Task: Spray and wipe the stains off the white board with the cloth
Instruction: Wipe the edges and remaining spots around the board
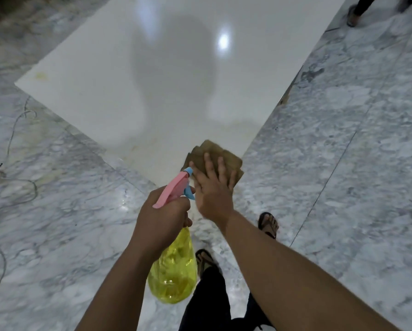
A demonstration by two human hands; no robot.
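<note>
The white board [166, 75] lay flat on a grey-veined marble floor [357, 130], its near corner pointing toward the person. Its glossy face carried a bright light reflection, a broad shadow, and faint yellowish stains near the left corner and the near edge. The right hand [214, 187], fingers straight, pressed a folded brown cloth [212, 154] onto that near corner. The left hand [162, 218] had its grip closed round the neck of a yellow spray bottle [174, 275] with a pink and blue trigger head. A cable [11, 187] trailed across the floor at left.
</note>
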